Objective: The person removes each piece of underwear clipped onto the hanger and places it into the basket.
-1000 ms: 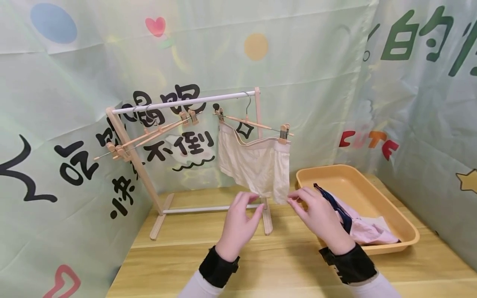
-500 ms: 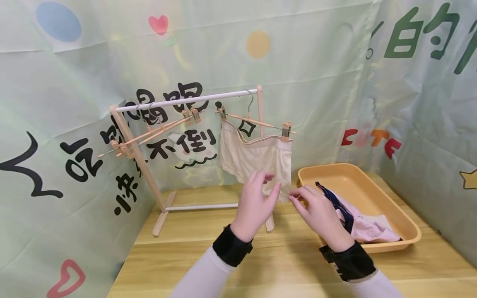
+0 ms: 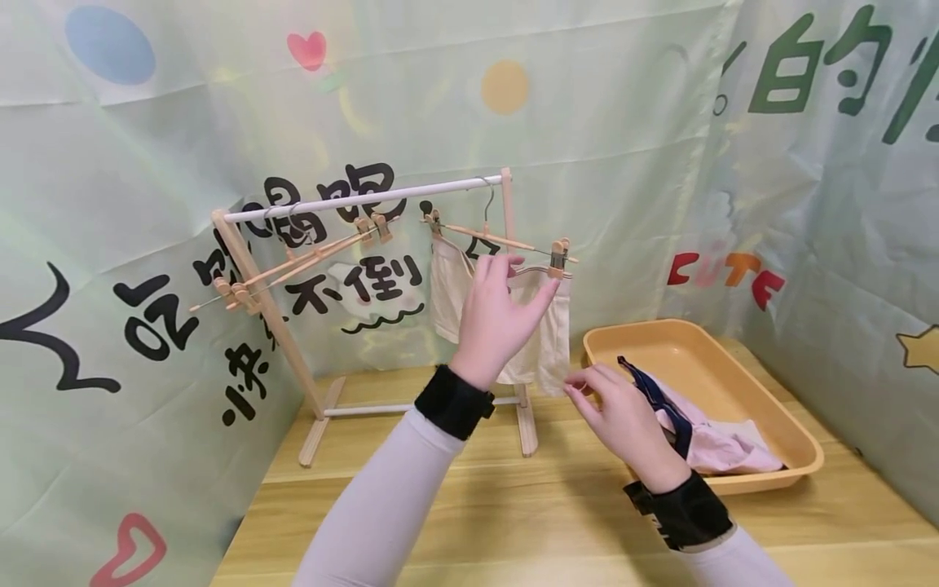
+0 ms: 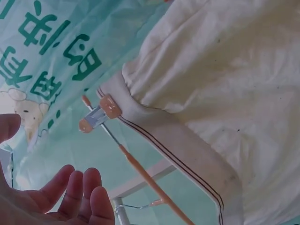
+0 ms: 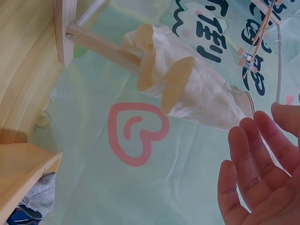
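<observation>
Cream shorts [image 3: 555, 342] hang from a wooden clip hanger [image 3: 513, 242] on a small rack [image 3: 396, 196]. A wooden clip [image 3: 557, 259] grips their waistband near the right end; it shows closely in the left wrist view as a clip [image 4: 111, 107] with a metal spring. My left hand [image 3: 499, 318] is raised in front of the shorts, fingers and thumb spread apart just left of and below that clip, holding nothing. My right hand [image 3: 623, 420] is near the lower right hem, its fingers loosely bent and holding nothing. Part of the shorts is hidden behind my left hand.
Two bare clip hangers [image 3: 308, 259] hang at the rack's left end. At right, an orange tray [image 3: 682, 350] holds pink and navy cloth [image 3: 726, 451]. The wooden table [image 3: 528, 514] runs beneath; a printed fabric backdrop [image 3: 616, 163] encloses the back and sides.
My left hand has risen from below the hem, up across the front of the shorts, to the waistband and clip. The right hand has stayed near the hem.
</observation>
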`<state>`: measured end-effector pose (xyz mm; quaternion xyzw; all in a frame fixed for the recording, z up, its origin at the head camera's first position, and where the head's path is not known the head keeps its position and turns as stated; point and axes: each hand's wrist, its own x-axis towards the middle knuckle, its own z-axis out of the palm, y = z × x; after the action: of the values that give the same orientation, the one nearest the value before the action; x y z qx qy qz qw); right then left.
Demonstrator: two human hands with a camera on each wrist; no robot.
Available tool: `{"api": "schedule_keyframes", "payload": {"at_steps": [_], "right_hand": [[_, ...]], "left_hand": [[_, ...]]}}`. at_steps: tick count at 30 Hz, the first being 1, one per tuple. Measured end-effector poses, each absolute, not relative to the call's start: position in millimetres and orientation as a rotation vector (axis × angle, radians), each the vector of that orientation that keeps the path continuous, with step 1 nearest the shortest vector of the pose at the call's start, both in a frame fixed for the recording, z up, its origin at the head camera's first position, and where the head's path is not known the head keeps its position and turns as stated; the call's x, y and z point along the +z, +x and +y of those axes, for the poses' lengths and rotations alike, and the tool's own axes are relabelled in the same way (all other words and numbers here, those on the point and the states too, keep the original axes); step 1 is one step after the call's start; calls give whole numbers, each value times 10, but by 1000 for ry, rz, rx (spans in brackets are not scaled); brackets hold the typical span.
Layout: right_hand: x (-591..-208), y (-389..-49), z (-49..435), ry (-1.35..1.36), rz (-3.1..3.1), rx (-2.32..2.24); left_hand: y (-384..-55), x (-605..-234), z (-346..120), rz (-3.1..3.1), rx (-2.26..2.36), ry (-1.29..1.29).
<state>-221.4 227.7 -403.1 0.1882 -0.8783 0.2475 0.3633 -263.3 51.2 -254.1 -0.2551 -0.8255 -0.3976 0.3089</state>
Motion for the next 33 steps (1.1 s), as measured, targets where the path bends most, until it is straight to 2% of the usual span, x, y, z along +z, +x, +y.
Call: {"api": "schedule_keyframes", "payload": {"at_steps": [15, 33], "right_hand": [[-4037, -2201, 2279, 478, -2287, 649], [-4038, -2191, 2243, 477, -2282, 631]], "left_hand": [[-2835, -2377, 814, -2295, -970, -694], [-2900, -2430, 870, -2307, -956, -662]]}}
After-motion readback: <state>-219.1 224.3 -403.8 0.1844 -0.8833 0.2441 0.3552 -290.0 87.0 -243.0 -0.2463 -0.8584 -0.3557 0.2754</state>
